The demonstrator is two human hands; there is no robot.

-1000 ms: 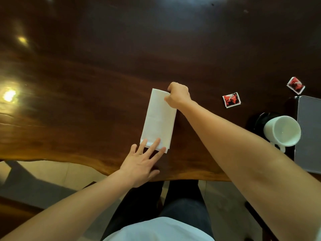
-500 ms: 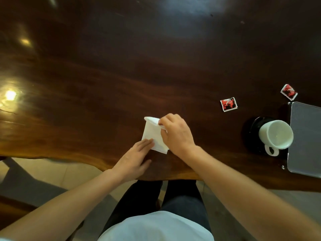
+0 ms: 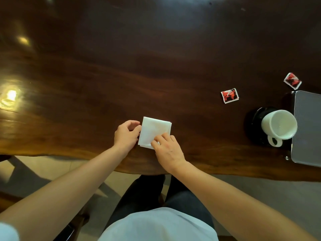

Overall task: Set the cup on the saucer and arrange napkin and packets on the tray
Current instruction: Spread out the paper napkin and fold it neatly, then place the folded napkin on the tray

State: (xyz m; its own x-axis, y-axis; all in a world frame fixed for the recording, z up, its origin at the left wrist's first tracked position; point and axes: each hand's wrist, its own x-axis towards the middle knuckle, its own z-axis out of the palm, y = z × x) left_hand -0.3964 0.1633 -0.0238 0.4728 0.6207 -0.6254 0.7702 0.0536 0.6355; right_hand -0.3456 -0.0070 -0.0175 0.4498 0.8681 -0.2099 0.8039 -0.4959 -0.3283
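A white napkin (image 3: 155, 130), folded into a small square, lies on the dark wooden table near its front edge. My left hand (image 3: 126, 134) pinches the napkin's left edge. My right hand (image 3: 168, 150) presses its fingertips on the napkin's lower right corner. At the right a white cup (image 3: 279, 126) stands on a black saucer (image 3: 253, 126), handle toward me. A grey tray (image 3: 308, 129) lies just right of the cup, partly cut off by the frame. Two red packets lie on the table, one (image 3: 229, 95) left of the tray and one (image 3: 292, 80) beyond its far corner.
The wooden table (image 3: 121, 66) stretches far and left with bright light reflections on it. Its wavy front edge runs just below my hands. Pale floor and my dark trousers show beneath.
The long napkin has been folded in half toward me into a small square. My right hand came from its far end to its near corner; my left hand shifted to its left edge.
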